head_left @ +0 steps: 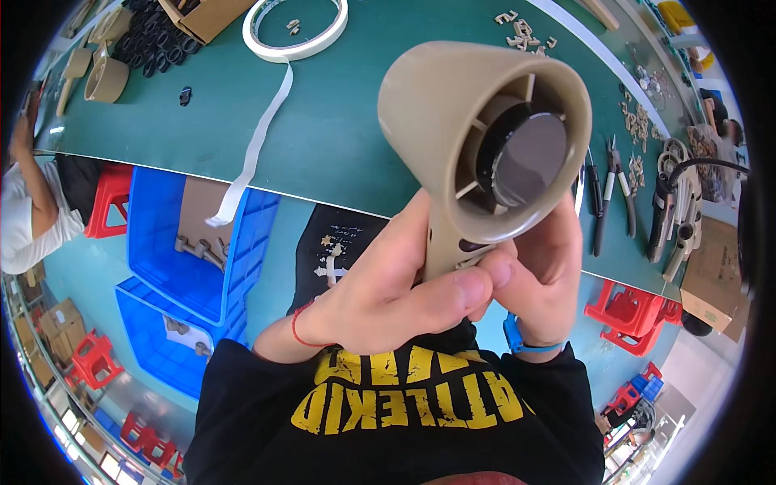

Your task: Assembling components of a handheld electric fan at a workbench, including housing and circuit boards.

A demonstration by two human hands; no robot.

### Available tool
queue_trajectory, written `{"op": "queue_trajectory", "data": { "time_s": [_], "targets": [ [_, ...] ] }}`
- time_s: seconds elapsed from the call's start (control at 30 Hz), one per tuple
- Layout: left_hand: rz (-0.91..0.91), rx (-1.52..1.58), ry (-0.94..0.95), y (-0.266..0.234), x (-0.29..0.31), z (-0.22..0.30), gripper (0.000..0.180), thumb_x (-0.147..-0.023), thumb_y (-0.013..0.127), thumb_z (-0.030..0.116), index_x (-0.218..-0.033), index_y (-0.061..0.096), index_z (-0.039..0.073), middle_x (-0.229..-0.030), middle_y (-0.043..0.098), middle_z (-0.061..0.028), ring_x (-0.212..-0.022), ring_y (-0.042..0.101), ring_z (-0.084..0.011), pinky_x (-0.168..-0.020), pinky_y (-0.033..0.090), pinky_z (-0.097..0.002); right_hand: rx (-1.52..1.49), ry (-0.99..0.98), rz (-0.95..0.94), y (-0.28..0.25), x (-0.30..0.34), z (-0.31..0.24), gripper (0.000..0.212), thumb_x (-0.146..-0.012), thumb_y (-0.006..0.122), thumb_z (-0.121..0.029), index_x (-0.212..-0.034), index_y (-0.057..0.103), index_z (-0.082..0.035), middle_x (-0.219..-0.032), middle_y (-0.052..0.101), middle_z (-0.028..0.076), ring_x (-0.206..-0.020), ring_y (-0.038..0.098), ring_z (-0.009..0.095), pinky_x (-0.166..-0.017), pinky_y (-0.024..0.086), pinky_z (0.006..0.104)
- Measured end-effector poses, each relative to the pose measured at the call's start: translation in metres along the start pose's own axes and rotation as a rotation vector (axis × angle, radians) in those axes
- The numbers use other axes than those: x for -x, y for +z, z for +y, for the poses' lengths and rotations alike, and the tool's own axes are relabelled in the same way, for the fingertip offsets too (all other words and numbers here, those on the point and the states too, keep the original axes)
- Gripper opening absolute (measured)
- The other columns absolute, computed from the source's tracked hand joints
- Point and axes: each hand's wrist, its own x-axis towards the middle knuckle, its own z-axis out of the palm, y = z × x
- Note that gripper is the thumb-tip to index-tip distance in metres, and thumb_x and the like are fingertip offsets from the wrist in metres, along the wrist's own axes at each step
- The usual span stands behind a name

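I hold a beige hair dryer [420, 105] up in front of me, its wide round end tilted towards me. Inside that end sits a dark disc [529, 162] in a black ring, with thin beige ribs around it. My left hand [396, 295] is closed around the handle [449, 246] from the left, its thumb lying across the front. From the right, my right hand [537, 271] grips the same handle, partly behind the wide end, with its thumb tip beside the left thumb. The fingers behind the handle are hidden.
On the green table [339, 121] lie a tape roll [295, 52] with a hanging strip, black rings [153, 40], beige clips [525, 36], pliers [622, 186] and a screwdriver [596, 202]. Blue bins [145, 234] and red stools [634, 311] stand below. Another person [32, 202] is at left.
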Motion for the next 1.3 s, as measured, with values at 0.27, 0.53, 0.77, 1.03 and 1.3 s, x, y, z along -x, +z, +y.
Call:
{"op": "queue_trajectory", "data": {
  "time_s": [0.27,0.53,0.77,1.03,1.3],
  "targets": [
    [0.011,-0.102,0.135,-0.001,-0.002,-0.01,0.038,-0.096,0.054,0.015,-0.125,0.038,-0.004,-0.094,0.056,-0.0063,-0.07,0.055,-0.011,-0.063,0.047,-0.0264,-0.301,0.078,-0.135,0.0,0.013,0.006,0.062,-0.087,0.068,-0.006,-0.139,0.035,0.001,-0.127,0.054,0.012,-0.115,0.055,0.017,-0.095,0.043,0.0276],
    [0.049,-0.07,0.049,0.003,0.004,-0.004,0.048,-0.085,0.055,0.007,-0.13,0.038,-0.001,-0.107,0.053,-0.0083,-0.086,0.055,-0.0138,-0.075,0.046,-0.0284,-0.361,0.037,-0.081,0.007,0.01,0.009,0.058,-0.089,0.065,-0.005,-0.138,0.035,0.001,-0.129,0.054,0.012,-0.115,0.054,0.016,-0.099,0.04,0.0291],
    [-0.06,-0.125,0.089,-0.007,0.003,-0.005,0.051,-0.085,0.055,0.007,-0.132,0.035,0.0,-0.108,0.051,-0.0083,-0.086,0.055,-0.014,-0.076,0.045,-0.0285,-0.319,0.0,-0.06,0.009,0.005,0.013,0.057,-0.087,0.065,-0.003,-0.136,0.036,0.001,-0.128,0.055,0.013,-0.117,0.054,0.017,-0.1,0.04,0.0308],
    [-0.004,-0.029,0.044,-0.005,0.0,-0.007,0.042,-0.091,0.052,0.011,-0.129,0.037,-0.002,-0.099,0.057,-0.0104,-0.073,0.057,-0.0136,-0.064,0.047,-0.0283,-0.364,0.196,0.003,0.014,0.008,0.001,0.065,-0.086,0.066,-0.006,-0.14,0.032,0.0,-0.127,0.053,0.013,-0.111,0.056,0.016,-0.09,0.046,0.0273],
    [0.039,-0.012,0.104,-0.006,-0.004,-0.007,0.044,-0.095,0.047,0.022,-0.128,0.038,-0.007,-0.092,0.06,-0.0144,-0.065,0.059,-0.0159,-0.06,0.049,-0.0287,-0.271,0.113,-0.027,0.013,0.005,0.008,0.066,-0.088,0.064,-0.007,-0.143,0.029,-0.002,-0.136,0.047,0.015,-0.107,0.056,0.015,-0.061,0.047,0.018]
  ]
}}
